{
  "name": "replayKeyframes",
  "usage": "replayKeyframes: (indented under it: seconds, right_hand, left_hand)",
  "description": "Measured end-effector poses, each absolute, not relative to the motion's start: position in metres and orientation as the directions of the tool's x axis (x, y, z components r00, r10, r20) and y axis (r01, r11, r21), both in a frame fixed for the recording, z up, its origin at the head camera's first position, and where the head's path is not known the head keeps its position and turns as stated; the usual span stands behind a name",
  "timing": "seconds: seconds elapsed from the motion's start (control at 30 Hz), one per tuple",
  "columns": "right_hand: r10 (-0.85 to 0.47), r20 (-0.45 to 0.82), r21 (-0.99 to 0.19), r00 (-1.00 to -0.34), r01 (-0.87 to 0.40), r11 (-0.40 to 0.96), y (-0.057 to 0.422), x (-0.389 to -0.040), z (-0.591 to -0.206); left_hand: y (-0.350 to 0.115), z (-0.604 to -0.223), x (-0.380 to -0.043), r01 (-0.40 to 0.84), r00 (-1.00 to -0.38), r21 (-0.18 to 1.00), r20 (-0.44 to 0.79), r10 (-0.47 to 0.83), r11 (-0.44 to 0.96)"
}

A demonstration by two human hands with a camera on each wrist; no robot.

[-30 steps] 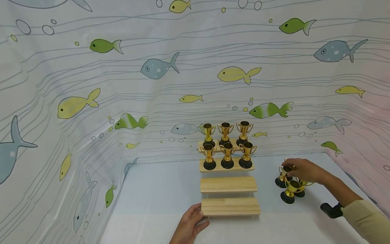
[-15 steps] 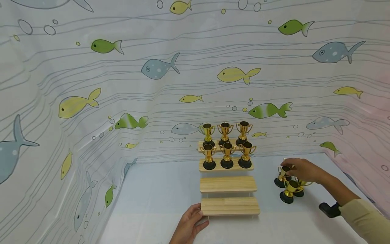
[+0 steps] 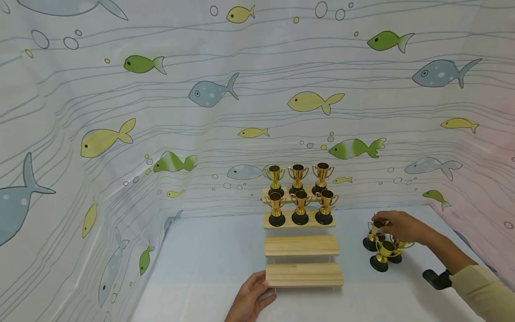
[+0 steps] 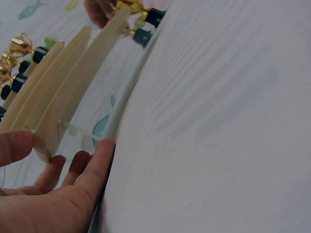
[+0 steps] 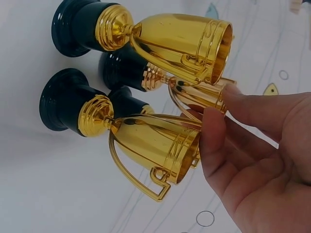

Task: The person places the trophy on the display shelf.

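In the head view, a stepped wooden display stand [image 3: 303, 273] rises away from me. Its two rear steps carry several small gold trophy cups [image 3: 300, 203] on black bases; the two front steps are bare. My left hand [image 3: 250, 297] grips the left end of the lowest step, thumb at the board and the other fingers below it. To the right of the stand, my right hand [image 3: 404, 226] pinches the rim of one trophy [image 5: 197, 92] in a standing cluster. Close by are a nearer trophy [image 5: 160, 141] and another trophy [image 5: 182, 39]; a further one is mostly hidden behind them.
A white table surface [image 3: 193, 255] lies under everything. Fish-patterned sheeting [image 3: 257, 80] encloses the back and sides. A black object [image 3: 436, 279] sits at my right wrist, by the sleeve.
The head view shifts very slightly. Both hands stay in place, the left at the step and the right at the same trophy.
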State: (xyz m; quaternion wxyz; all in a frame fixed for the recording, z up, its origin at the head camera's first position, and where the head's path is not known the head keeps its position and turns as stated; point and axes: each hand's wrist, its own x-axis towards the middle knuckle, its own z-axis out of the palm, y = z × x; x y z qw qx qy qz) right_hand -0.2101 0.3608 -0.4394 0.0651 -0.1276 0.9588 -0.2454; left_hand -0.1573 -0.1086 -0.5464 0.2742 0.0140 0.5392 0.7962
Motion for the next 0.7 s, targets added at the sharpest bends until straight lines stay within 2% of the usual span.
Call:
replayKeyframes:
  seconds: [0.37,0.7]
  right_hand:
    - [-0.277,-0.072,-0.475,-0.958,-0.211,0.854,0.359,-0.208,-0.422]
    - [-0.265,-0.138,-0.573,-0.954,-0.141,0.807,0.358,-0.203,-0.402]
  left_hand:
    - [-0.108,-0.544,-0.156,-0.421,-0.844,0.867,-0.267,0.464,-0.268]
    - [-0.108,-0.543,-0.157,-0.432,-0.840,0.861,-0.276,0.467,-0.270]
